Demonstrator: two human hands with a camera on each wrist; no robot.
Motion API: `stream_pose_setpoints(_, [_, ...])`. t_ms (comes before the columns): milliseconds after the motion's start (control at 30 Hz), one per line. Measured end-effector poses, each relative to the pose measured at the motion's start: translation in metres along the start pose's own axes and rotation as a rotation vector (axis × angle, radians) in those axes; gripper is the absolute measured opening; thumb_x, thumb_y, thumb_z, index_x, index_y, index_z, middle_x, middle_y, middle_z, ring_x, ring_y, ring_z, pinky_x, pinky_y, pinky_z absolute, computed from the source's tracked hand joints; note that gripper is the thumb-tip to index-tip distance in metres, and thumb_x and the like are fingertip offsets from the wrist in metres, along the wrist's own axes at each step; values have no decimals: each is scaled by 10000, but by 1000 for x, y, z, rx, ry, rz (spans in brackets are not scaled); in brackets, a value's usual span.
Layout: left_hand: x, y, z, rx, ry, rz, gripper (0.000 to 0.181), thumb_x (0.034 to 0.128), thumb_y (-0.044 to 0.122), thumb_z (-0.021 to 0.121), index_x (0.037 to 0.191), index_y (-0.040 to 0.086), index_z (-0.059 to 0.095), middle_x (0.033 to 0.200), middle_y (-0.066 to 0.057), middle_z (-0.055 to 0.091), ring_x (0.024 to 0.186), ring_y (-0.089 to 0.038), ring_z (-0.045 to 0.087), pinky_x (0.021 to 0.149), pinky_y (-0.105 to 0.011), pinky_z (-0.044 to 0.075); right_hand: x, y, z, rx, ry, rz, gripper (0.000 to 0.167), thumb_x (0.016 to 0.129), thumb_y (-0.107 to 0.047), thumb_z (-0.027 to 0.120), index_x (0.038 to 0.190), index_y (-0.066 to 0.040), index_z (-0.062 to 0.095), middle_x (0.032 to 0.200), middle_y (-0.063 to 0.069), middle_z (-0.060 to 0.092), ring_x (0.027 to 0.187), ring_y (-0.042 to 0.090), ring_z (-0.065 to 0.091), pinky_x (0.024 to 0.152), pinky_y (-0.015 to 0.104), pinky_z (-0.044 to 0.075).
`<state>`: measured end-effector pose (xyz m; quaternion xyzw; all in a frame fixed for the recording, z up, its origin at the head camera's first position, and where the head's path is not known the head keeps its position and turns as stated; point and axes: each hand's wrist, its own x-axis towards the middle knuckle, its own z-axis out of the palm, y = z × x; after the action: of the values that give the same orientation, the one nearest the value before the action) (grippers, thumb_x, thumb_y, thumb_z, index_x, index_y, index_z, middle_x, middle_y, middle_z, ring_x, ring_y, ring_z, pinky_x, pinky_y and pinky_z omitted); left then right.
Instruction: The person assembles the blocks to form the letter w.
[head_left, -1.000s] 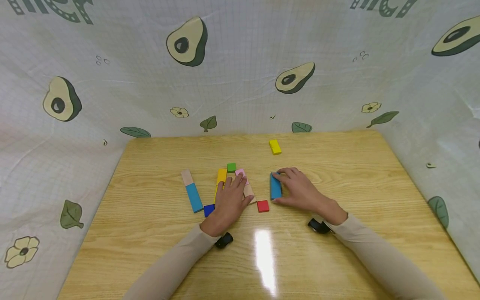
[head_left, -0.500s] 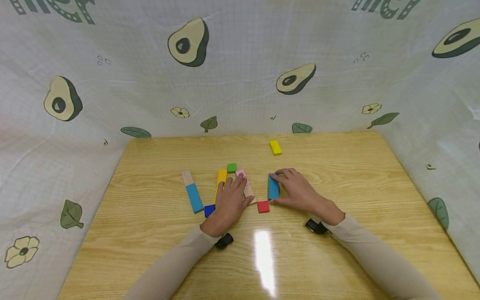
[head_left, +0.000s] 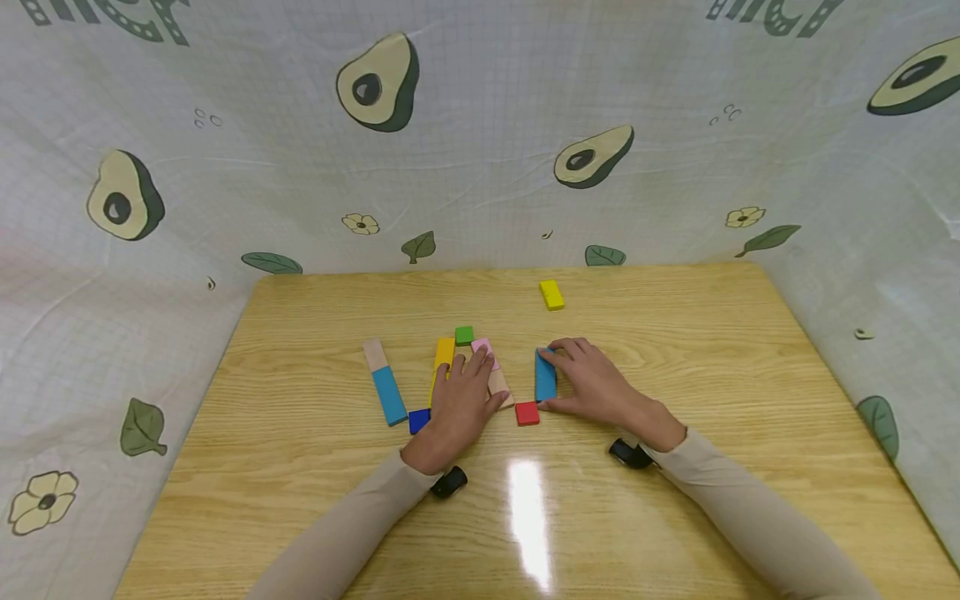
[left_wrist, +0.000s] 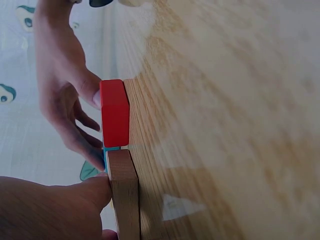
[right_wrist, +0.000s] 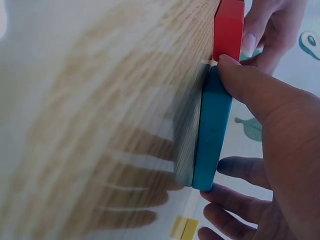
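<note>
On the wooden table, my right hand (head_left: 597, 385) holds a long blue block (head_left: 545, 375) by its ends, thumb at the near end and fingers at the far end. The right wrist view shows that blue block (right_wrist: 212, 130) close to the red block (right_wrist: 229, 30). My left hand (head_left: 461, 408) rests with fingers spread over a slanted row made of a pink block (head_left: 478, 343) and a plain wood block (head_left: 498, 387). Its thumb touches the wood block (left_wrist: 124, 192). Partly under this hand lie an orange block (head_left: 444, 352) and a yellow one.
A green block (head_left: 464, 336) sits beyond my left hand, and a dark blue block (head_left: 419, 421) lies left of its wrist. Farther left, a blue block (head_left: 388, 395) adjoins a plain wood block (head_left: 374, 355). A yellow block (head_left: 552, 295) lies near the patterned cloth (head_left: 480, 167).
My right hand has moved slightly left with the long blue block, bringing its near end closer to the red block. The left hand has stayed in place.
</note>
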<state>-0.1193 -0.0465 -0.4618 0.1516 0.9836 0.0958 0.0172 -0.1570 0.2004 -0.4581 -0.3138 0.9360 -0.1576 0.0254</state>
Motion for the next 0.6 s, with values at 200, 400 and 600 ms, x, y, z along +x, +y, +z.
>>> stream_pose_setpoints(200, [-1, 0, 0, 4, 3, 2, 668, 1056, 487, 627, 1576, 86, 510, 1631, -80, 470, 1412, -368, 469, 1117, -570, 406, 1, 1, 2, -13, 6, -7, 889, 839, -498, 889, 1503, 3, 577, 1456, 209, 561, 1311, 392, 526, 1096, 584, 463])
stream_pose_setpoints(400, [-2, 0, 1, 4, 5, 7, 662, 1057, 484, 625, 1571, 81, 515, 1630, -83, 469, 1403, -364, 470, 1101, -563, 417, 0, 2, 3, -15, -3, -9, 887, 858, -528, 863, 1513, -6, 569, 1464, 206, 557, 1325, 387, 521, 1102, 581, 458])
stream_pose_setpoints(600, [0, 0, 0, -1, -9, 1, 663, 1057, 483, 625, 1577, 87, 509, 1640, -74, 457, 1410, -359, 463, 1112, -566, 408, -1, 2, -1, 13, 17, -19, 802, 907, -483, 830, 1510, -20, 575, 1466, 207, 563, 1319, 402, 532, 1088, 599, 460])
